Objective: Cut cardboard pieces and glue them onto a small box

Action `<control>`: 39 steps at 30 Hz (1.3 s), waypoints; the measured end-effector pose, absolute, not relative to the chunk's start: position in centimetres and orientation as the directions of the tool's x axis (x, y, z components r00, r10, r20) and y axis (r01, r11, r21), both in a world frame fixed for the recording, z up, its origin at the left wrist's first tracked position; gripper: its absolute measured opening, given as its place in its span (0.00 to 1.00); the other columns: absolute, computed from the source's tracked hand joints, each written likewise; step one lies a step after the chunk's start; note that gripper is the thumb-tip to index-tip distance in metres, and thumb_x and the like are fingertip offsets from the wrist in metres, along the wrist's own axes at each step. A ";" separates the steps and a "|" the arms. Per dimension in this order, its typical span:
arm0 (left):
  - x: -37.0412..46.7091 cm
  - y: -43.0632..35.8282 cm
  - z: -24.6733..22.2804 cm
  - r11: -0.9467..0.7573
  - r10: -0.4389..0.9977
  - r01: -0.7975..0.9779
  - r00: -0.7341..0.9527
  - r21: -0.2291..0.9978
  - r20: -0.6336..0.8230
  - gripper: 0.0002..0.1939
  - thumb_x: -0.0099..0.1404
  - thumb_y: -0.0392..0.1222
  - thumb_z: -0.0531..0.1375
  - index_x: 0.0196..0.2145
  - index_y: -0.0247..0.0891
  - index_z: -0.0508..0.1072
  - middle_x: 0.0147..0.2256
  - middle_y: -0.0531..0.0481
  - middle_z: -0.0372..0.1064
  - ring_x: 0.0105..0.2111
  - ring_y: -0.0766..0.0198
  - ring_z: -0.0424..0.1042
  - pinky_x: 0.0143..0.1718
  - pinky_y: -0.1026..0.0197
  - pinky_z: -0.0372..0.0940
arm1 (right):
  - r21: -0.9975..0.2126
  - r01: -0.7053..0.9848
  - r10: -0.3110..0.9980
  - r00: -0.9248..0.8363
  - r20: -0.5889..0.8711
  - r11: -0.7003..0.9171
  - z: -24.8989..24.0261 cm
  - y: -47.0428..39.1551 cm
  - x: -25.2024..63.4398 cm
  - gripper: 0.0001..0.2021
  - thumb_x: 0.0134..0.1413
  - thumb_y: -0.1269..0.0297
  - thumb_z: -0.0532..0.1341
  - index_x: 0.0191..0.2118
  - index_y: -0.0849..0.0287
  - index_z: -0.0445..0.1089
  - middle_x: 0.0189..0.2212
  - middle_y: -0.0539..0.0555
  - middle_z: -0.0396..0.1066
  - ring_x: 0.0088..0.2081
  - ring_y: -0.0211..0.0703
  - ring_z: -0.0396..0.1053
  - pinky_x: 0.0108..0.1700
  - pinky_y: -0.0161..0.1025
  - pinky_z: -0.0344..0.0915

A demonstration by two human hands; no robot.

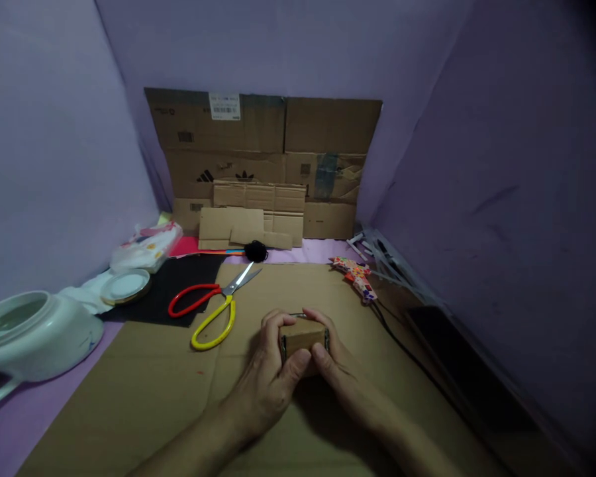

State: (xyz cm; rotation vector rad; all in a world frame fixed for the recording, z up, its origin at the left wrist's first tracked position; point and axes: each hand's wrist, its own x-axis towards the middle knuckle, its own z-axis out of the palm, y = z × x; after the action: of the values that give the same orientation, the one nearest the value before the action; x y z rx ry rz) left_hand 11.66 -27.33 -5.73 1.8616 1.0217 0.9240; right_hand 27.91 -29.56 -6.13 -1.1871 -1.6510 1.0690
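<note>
Between my two hands is a small brown cardboard box [304, 336] with dark edging along its sides. My left hand [277, 361] wraps round its left side, thumb on the near face and fingers over the far edge. On the opposite side my right hand [335, 354] grips it the same way, its thumb close to the left one. The underside of the box is hidden. Scissors [223, 298] with one red and one yellow handle lie open-bladed to the left of my hands. A flower-patterned glue gun [356, 275] rests to the right, its black cord running toward me.
A large cardboard sheet [129, 391] covers the work surface. At left stand a white teapot-like vessel [54, 338] and a round lid [126, 285] beside black paper [173, 275]. Black yarn [256, 250] lies at the back before cardboard pieces [233, 225]. A dark flat panel [467, 364] lies right.
</note>
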 end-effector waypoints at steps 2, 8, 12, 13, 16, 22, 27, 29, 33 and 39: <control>11.7 -27.1 -5.8 -0.364 0.880 0.325 0.427 0.873 0.208 0.20 0.66 0.55 0.49 0.50 0.42 0.53 0.52 0.42 0.54 0.52 0.52 0.59 0.53 0.47 0.54 | -0.912 0.360 0.969 -0.211 0.126 0.197 -6.6 -29.7 28.3 0.27 0.61 0.47 0.47 0.61 0.55 0.46 0.58 0.59 0.55 0.58 0.49 0.56 0.58 0.48 0.53; 11.2 -27.2 -5.1 -0.325 0.865 0.379 0.489 0.867 0.111 0.22 0.65 0.56 0.50 0.51 0.42 0.54 0.57 0.39 0.50 0.56 0.49 0.55 0.55 0.43 0.52 | -0.798 0.528 0.955 -0.213 0.208 0.291 -7.2 -29.9 28.7 0.27 0.61 0.48 0.46 0.61 0.56 0.46 0.60 0.62 0.53 0.60 0.51 0.51 0.60 0.52 0.50; 11.1 -27.6 -4.9 -0.266 0.888 0.367 0.452 0.891 0.079 0.25 0.66 0.54 0.49 0.56 0.41 0.51 0.56 0.38 0.54 0.56 0.48 0.56 0.55 0.42 0.53 | -0.815 0.496 0.951 -0.223 0.213 0.299 -7.3 -30.1 28.5 0.28 0.62 0.50 0.47 0.62 0.56 0.42 0.62 0.61 0.49 0.62 0.49 0.49 0.61 0.51 0.49; 11.2 -27.7 -4.9 -0.270 0.894 0.362 0.439 0.892 0.092 0.25 0.66 0.54 0.49 0.56 0.41 0.50 0.57 0.38 0.54 0.57 0.48 0.56 0.56 0.42 0.53 | -0.832 0.477 0.955 -0.212 0.206 0.285 -7.3 -30.2 28.4 0.28 0.62 0.51 0.48 0.63 0.56 0.40 0.63 0.61 0.48 0.62 0.48 0.48 0.62 0.51 0.49; 11.4 -27.6 -4.9 -0.310 0.893 0.357 0.427 0.881 0.141 0.26 0.66 0.51 0.50 0.58 0.40 0.50 0.59 0.39 0.50 0.59 0.49 0.53 0.58 0.43 0.50 | -0.868 0.425 0.962 -0.200 0.184 0.255 -7.3 -30.2 28.3 0.29 0.62 0.54 0.50 0.63 0.55 0.38 0.65 0.59 0.44 0.64 0.45 0.44 0.64 0.50 0.45; 11.3 -27.0 -4.8 -0.252 0.904 0.423 0.425 0.870 0.056 0.28 0.63 0.47 0.52 0.58 0.36 0.54 0.64 0.37 0.41 0.64 0.48 0.41 0.61 0.40 0.42 | -0.929 0.323 0.978 -0.159 0.133 0.179 -6.5 -29.7 28.6 0.31 0.57 0.59 0.58 0.62 0.55 0.44 0.62 0.59 0.51 0.61 0.48 0.52 0.61 0.50 0.50; 10.5 -26.5 -3.1 -0.252 0.862 0.343 0.504 0.905 0.049 0.32 0.55 0.38 0.58 0.58 0.37 0.55 0.61 0.40 0.52 0.60 0.50 0.53 0.59 0.46 0.50 | -0.964 0.148 0.971 -0.131 0.201 0.220 -5.9 -29.4 28.6 0.37 0.47 0.64 0.65 0.60 0.53 0.47 0.57 0.59 0.58 0.58 0.49 0.58 0.58 0.48 0.56; 10.0 -26.1 -2.5 -0.231 0.840 0.309 0.542 0.923 0.030 0.36 0.51 0.29 0.55 0.58 0.40 0.55 0.58 0.42 0.57 0.56 0.54 0.60 0.57 0.49 0.56 | -0.960 0.170 0.972 -0.123 0.201 0.220 -5.9 -29.3 28.6 0.38 0.43 0.67 0.66 0.59 0.53 0.48 0.57 0.59 0.58 0.57 0.51 0.60 0.57 0.49 0.57; 9.2 -25.4 -2.4 -0.405 0.835 0.338 0.515 0.849 0.193 0.41 0.44 0.21 0.48 0.57 0.44 0.56 0.58 0.44 0.56 0.57 0.56 0.58 0.57 0.47 0.56 | -0.917 0.314 0.969 -0.058 0.239 0.245 -6.0 -29.2 29.2 0.39 0.40 0.69 0.67 0.59 0.54 0.49 0.57 0.61 0.55 0.59 0.54 0.56 0.58 0.53 0.55; 9.3 -26.5 -2.3 -0.801 0.592 0.456 0.513 0.388 0.621 0.22 0.54 0.23 0.52 0.45 0.39 0.67 0.46 0.44 0.62 0.48 0.56 0.64 0.48 0.51 0.63 | -0.695 0.540 0.845 -0.057 0.532 0.474 -5.1 -29.1 30.0 0.06 0.46 0.72 0.64 0.31 0.53 0.73 0.52 0.55 0.63 0.55 0.54 0.57 0.53 0.54 0.55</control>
State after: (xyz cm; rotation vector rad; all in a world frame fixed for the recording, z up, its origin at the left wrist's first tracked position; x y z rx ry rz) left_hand 9.31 -26.47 -2.34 2.5765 0.9018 1.1600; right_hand 30.03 -29.14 -5.10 -1.1883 -1.7286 0.3840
